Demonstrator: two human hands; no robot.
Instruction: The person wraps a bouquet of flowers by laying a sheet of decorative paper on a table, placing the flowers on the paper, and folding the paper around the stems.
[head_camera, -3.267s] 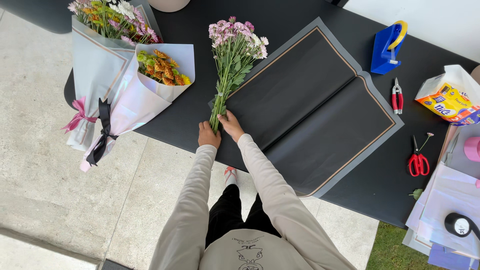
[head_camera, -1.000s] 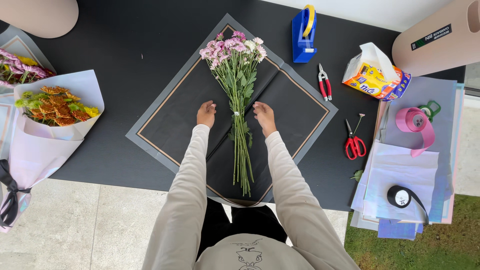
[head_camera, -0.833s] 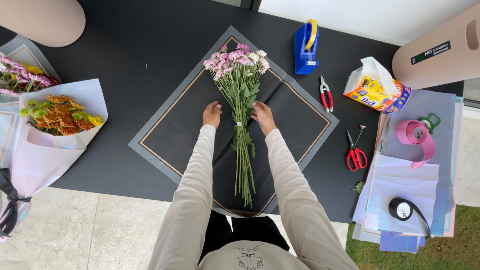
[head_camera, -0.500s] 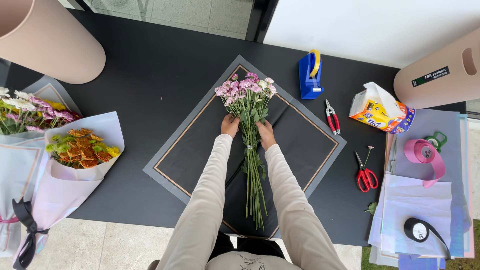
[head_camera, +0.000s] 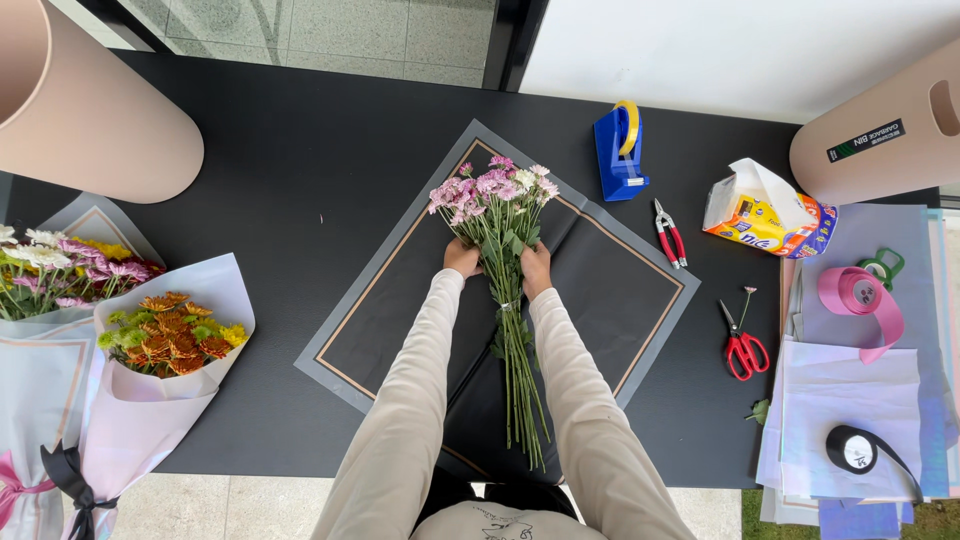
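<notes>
Bunch of pink flowers (head_camera: 495, 195) laid diagonally across a dark sheet of wrapping paper (head_camera: 620, 290) at centre of a black tabletop (head_camera: 290, 130); blooms toward 12 o'clock, green stems (head_camera: 520, 390) trailing toward 6 o'clock. Left hand (head_camera: 462, 259) at 9 o'clock of the bunch, just under the blooms, fingers touching the foliage. Right hand (head_camera: 536, 270) at 3 o'clock of the bunch, likewise pressed against the stems. Both hands cupped on the bunch from either side; full closure around the stems not discernible. Beige sleeves running down to the lower edge.

At 1 o'clock of the blooms: blue tape dispenser (head_camera: 620, 150). At 3 o'clock: small red-handled pruners (head_camera: 669, 234), then a tissue pack (head_camera: 765, 210). At 4 o'clock: red scissors (head_camera: 740, 345), just off the paper's edge. Far right: stacked pale sheets (head_camera: 850, 390) bearing a pink ribbon roll (head_camera: 855, 295) and a black ribbon roll (head_camera: 855, 450). At 9 o'clock, far left: two wrapped bouquets, one with orange blooms (head_camera: 170, 335), one with mixed blooms (head_camera: 60, 270). At 10 o'clock: large beige roll (head_camera: 90, 110).
</notes>
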